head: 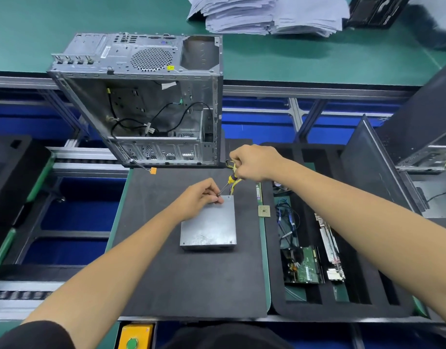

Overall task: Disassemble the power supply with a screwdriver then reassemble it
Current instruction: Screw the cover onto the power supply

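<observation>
One dark foam mat (191,280), seemingly workshop.

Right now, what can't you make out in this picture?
- Screwdriver tip and screw: head view, hidden by the left hand.
- Screwdriver handle: mostly wrapped by the right hand.
- Power supply cables: behind the right hand.
- Case labels: too small.

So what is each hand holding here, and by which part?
The right hand grips the screwdriver by its handle. The left hand's fingers pinch its shaft near the tip, at the power supply's far corner.
</observation>
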A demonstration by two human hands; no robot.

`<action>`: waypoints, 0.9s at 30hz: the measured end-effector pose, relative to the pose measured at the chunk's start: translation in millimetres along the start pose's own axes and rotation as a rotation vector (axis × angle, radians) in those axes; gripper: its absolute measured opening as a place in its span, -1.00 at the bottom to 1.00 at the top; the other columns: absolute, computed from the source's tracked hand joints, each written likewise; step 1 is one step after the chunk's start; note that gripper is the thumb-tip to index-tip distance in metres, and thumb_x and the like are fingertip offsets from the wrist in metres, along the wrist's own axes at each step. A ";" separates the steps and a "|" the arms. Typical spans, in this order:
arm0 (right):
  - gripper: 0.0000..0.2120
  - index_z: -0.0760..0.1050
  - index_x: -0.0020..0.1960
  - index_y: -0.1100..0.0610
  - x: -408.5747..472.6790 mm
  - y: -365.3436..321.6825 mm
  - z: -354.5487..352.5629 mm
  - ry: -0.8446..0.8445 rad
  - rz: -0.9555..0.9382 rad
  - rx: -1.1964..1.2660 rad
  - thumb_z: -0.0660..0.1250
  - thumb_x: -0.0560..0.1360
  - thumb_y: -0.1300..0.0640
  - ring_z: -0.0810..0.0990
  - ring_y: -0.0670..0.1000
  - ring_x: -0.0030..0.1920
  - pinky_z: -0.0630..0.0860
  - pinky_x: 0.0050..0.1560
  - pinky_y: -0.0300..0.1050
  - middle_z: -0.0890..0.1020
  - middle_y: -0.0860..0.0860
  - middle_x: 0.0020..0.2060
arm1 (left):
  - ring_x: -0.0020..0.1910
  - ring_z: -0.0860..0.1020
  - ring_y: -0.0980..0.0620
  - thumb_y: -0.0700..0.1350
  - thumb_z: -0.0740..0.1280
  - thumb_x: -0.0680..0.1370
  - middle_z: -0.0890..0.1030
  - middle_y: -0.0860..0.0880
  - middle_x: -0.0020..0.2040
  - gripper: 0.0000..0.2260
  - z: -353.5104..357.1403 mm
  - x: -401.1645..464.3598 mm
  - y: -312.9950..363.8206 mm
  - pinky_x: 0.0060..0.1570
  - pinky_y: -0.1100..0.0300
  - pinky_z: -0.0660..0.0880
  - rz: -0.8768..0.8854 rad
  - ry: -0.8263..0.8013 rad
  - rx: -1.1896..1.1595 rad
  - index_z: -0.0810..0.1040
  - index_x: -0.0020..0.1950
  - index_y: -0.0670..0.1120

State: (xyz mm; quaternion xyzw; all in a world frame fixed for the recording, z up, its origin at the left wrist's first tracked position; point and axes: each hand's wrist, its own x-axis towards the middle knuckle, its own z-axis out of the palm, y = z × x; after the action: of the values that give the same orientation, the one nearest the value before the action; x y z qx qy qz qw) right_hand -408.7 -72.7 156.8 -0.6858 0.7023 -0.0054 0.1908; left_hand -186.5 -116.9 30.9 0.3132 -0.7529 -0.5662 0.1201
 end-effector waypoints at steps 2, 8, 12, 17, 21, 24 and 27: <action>-0.79 0.26 -0.32 0.05 0.0 2.8 -0.9 -0.011 -0.025 -0.023 0.33 0.27 0.14 0.32 0.03 -0.39 0.24 -0.34 -0.14 0.41 -0.06 -0.42 | 0.06 0.70 -0.04 -0.34 0.26 0.65 0.74 -0.06 -0.03 -0.87 2.8 1.9 0.6 0.20 0.01 0.60 -0.012 -0.010 -0.009 0.51 0.04 -0.13; -0.75 0.29 -0.31 0.06 3.4 7.7 -1.7 -0.013 -0.106 -0.028 0.39 0.30 0.11 0.36 0.02 -0.37 0.26 -0.35 -0.12 0.44 -0.07 -0.42 | 0.05 0.71 0.00 -0.35 0.29 0.59 0.73 -0.01 -0.09 -0.80 11.6 3.5 3.6 0.23 -0.09 0.57 0.005 0.060 0.035 0.53 0.02 -0.05; -0.76 0.32 -0.27 0.06 8.6 9.0 -7.0 -0.001 -0.158 -0.025 0.41 0.35 0.12 0.39 -0.06 -0.34 0.23 -0.37 -0.13 0.49 -0.06 -0.38 | 0.06 0.70 0.12 -0.30 0.37 0.56 0.73 0.14 -0.12 -0.74 20.8 12.3 8.1 0.23 -0.14 0.55 -0.005 0.172 0.133 0.52 -0.04 0.10; -0.77 0.27 -0.27 0.05 16.9 3.6 -7.6 -0.008 -0.213 -0.081 0.33 0.40 0.17 0.36 -0.03 -0.36 0.24 -0.37 -0.12 0.44 -0.05 -0.40 | 0.05 0.68 0.24 -0.23 0.44 0.53 0.72 0.25 -0.08 -0.75 30.7 24.4 8.5 0.21 -0.10 0.54 -0.050 0.232 0.212 0.52 -0.03 0.12; -0.79 0.27 -0.27 0.06 23.7 -0.5 -2.2 -0.037 -0.242 -0.126 0.31 0.41 0.20 0.37 0.03 -0.33 0.23 -0.36 -0.10 0.42 -0.03 -0.39 | 0.02 0.65 0.33 -0.18 0.46 0.50 0.70 0.32 -0.11 -0.78 36.5 30.7 7.1 0.16 -0.05 0.55 -0.060 0.212 0.279 0.52 -0.04 0.12; -0.81 0.30 -0.26 0.05 26.3 -2.2 4.3 -0.050 -0.263 -0.167 0.30 0.43 0.19 0.37 -0.02 -0.33 0.21 -0.36 -0.10 0.44 -0.04 -0.38 | 0.00 0.63 0.38 -0.14 0.49 0.47 0.69 0.36 -0.14 -0.80 38.4 32.5 2.8 0.14 -0.01 0.55 -0.086 0.211 0.308 0.55 -0.04 0.11; -0.81 0.30 -0.26 0.05 28.8 -3.5 8.1 -0.055 -0.274 -0.179 0.30 0.43 0.19 0.37 -0.01 -0.34 0.20 -0.36 -0.10 0.43 -0.04 -0.38 | -0.02 0.64 0.37 -0.15 0.53 0.44 0.69 0.34 -0.15 -0.80 38.7 33.4 -0.7 0.14 0.01 0.56 -0.103 0.221 0.288 0.58 -0.06 0.09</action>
State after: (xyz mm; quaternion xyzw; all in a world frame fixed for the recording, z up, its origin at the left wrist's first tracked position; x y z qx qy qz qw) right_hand -402.7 -98.6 142.8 -0.7894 0.5943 0.0499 0.1454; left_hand -232.8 -107.3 11.8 0.4254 -0.7914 -0.4203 0.1267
